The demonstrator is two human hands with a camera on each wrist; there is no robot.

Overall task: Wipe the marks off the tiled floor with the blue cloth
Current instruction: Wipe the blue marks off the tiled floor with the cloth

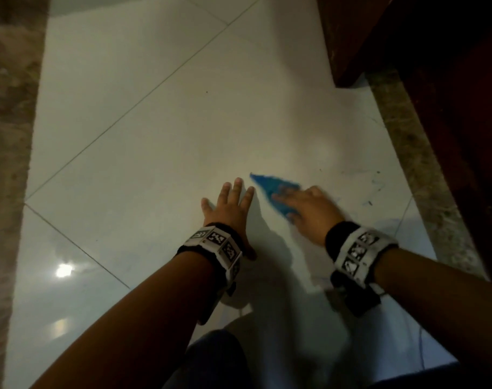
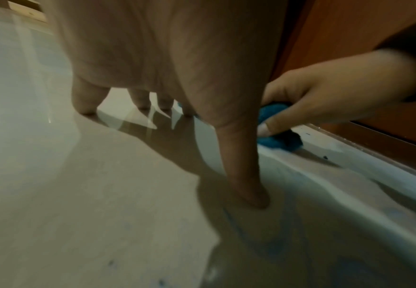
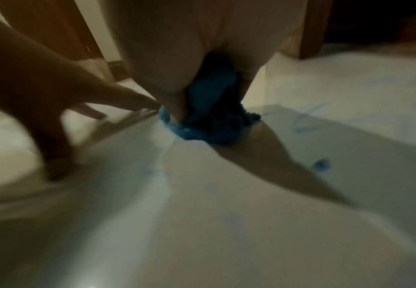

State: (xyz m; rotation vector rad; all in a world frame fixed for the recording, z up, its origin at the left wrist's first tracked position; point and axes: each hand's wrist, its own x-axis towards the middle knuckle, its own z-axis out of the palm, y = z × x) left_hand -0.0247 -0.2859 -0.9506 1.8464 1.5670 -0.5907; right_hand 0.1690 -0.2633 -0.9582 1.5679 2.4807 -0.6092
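Note:
The blue cloth (image 1: pixel 275 190) lies bunched on the white tiled floor (image 1: pixel 155 136) under my right hand (image 1: pixel 306 209), whose fingers and thumb curl round it and press it down; the cloth also shows in the left wrist view (image 2: pixel 279 140) and the right wrist view (image 3: pixel 209 117). My left hand (image 1: pixel 230 206) rests flat on the tiles just left of the cloth, fingers spread and straight, holding nothing. Faint blue and dark marks (image 1: pixel 375 186) streak the tile to the right of the cloth; a blue spot (image 3: pixel 321 165) shows near the wrist.
A dark wooden door frame (image 1: pixel 351 37) and door (image 1: pixel 449 108) stand at the right, above a speckled stone threshold (image 1: pixel 413 164). A speckled stone strip (image 1: pixel 9 136) borders the tiles on the left. My knee in dark fabric (image 1: pixel 211 360) is at the bottom.

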